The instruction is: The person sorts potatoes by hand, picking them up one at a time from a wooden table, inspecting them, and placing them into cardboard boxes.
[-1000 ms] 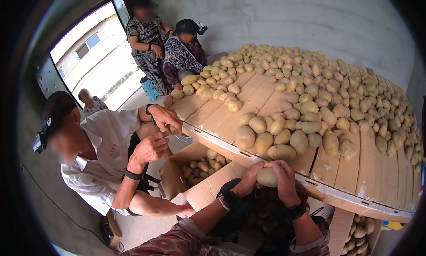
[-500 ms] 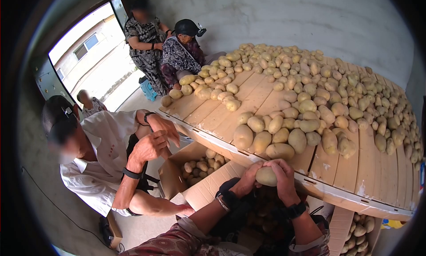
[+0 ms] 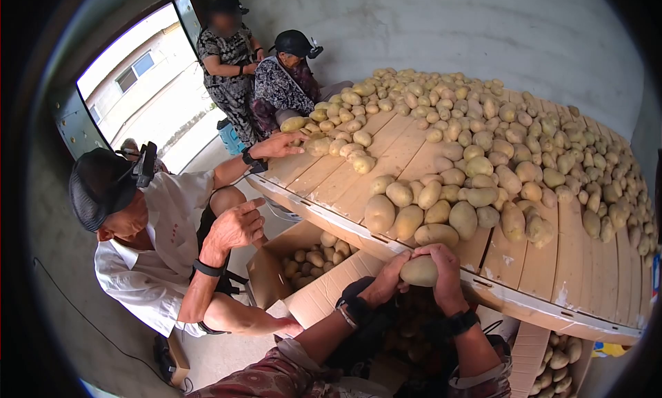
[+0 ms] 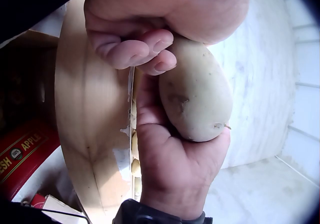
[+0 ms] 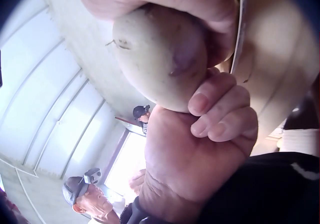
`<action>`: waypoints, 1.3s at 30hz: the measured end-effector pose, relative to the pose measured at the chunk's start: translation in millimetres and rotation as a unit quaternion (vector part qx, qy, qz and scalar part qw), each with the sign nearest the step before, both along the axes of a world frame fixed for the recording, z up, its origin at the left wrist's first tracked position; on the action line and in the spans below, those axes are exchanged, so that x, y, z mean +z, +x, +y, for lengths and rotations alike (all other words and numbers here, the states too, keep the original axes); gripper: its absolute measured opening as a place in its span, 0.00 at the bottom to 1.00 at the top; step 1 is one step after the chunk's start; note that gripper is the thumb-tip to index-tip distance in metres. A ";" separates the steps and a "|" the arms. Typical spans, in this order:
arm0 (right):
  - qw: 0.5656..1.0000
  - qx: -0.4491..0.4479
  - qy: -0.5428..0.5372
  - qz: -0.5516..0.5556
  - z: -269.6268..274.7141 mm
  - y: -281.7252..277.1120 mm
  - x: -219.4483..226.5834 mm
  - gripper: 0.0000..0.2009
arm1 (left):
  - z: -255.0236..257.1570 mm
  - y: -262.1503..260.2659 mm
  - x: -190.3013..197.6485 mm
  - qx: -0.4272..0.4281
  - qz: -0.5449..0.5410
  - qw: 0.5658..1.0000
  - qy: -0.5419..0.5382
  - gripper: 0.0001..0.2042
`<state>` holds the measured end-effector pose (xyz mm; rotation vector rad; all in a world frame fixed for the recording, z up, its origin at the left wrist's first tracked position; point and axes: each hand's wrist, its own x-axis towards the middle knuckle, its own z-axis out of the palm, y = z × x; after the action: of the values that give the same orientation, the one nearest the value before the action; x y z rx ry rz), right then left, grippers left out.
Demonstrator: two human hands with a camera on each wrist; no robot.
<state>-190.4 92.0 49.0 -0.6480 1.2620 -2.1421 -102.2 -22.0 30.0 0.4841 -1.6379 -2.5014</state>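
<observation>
Just off the table's near edge, both my hands hold one large oval potato [image 3: 419, 271] between them. My left hand [image 3: 386, 282] grips one end, its fingers curled against the skin. Around the other end is my right hand [image 3: 445, 277], palm and fingers wrapped on the far side. The left wrist view shows a dark blemish [image 4: 180, 100] on the potato's pale skin and a small stem stub at its tip. Several curled fingertips [image 5: 212, 114] of the left hand press the potato's lower end in the right wrist view.
A slatted wooden table [image 3: 524, 263] carries a large spread of potatoes [image 3: 483, 136]. Cardboard boxes of potatoes stand below, one to the left [image 3: 269, 277] and one to the right [image 3: 531, 356]. A seated person in a white shirt [image 3: 162, 222] reaches over the table's left end.
The potato in my hands has turned slightly, staying in both. The seated person's hands have parted, and one arm now stretches to the potatoes at the table's left end.
</observation>
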 end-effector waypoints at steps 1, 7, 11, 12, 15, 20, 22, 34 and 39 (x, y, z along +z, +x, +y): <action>1.000 0.004 -0.001 -0.004 0.2 0.2 -0.2 0.12 | 0.0 -0.2 -0.9 -0.001 0.001 1.000 0.002 0.18; 0.999 -0.004 0.021 0.034 0.4 1.0 0.0 0.12 | 0.7 1.2 -1.2 0.002 0.005 1.000 0.001 0.19; 0.999 -0.006 0.021 0.026 -0.7 2.1 1.3 0.12 | 2.2 0.6 3.4 0.006 0.000 1.000 -0.009 0.19; 1.000 -0.006 0.018 0.019 -0.6 2.8 1.3 0.12 | 2.0 0.6 3.9 0.005 -0.001 1.000 -0.009 0.19; 1.000 -0.007 0.019 0.017 1.7 3.3 1.5 0.12 | 2.3 0.4 2.6 0.000 -0.002 1.000 0.012 0.19; 0.999 -0.007 0.031 0.019 3.1 2.1 2.0 0.12 | 2.5 0.8 6.5 0.001 -0.004 1.000 0.010 0.19; 0.999 -0.006 0.029 0.021 3.6 1.9 3.5 0.12 | 1.1 0.9 5.8 -0.005 -0.004 1.000 0.010 0.18; 0.999 -0.002 0.029 0.021 1.6 1.4 0.5 0.13 | -0.7 1.5 4.9 -0.008 0.002 1.000 -0.001 0.19; 0.999 -0.003 0.034 0.023 1.4 0.4 -0.2 0.13 | -1.2 0.6 2.8 -0.019 -0.003 1.000 0.012 0.19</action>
<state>-190.0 93.4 48.8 -0.6704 1.3563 -2.0909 -101.6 -23.2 32.8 0.4676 -1.6363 -2.5513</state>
